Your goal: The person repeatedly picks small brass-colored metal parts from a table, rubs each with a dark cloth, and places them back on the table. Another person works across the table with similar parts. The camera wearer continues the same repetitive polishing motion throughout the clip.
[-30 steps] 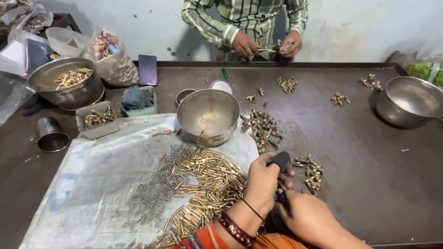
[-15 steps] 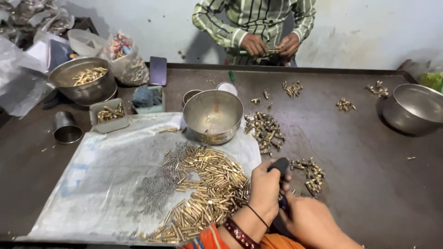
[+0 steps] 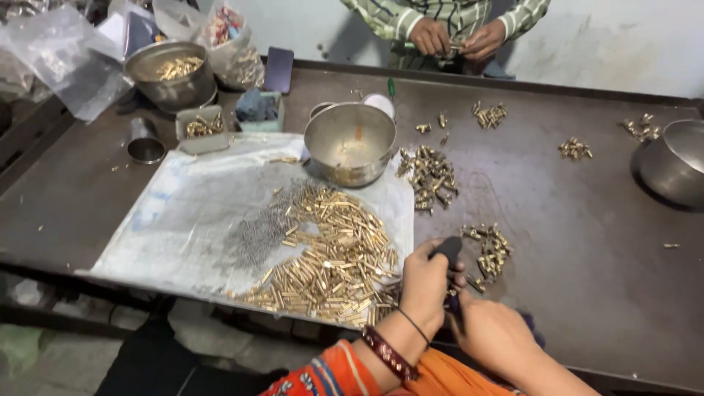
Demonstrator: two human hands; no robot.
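Dark metal counter (image 3: 557,220) carries a white sheet (image 3: 183,213) strewn with brass pins (image 3: 330,257), a steel bowl (image 3: 350,143) behind. Near the front edge, the left hand (image 3: 425,282) grips a black tool (image 3: 449,251); the right hand (image 3: 495,334) closes below it, beside small brass fittings (image 3: 490,249).

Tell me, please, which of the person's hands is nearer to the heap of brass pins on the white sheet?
Left. The left hand sits at the edge of the brass pins; the right hand lies farther right.
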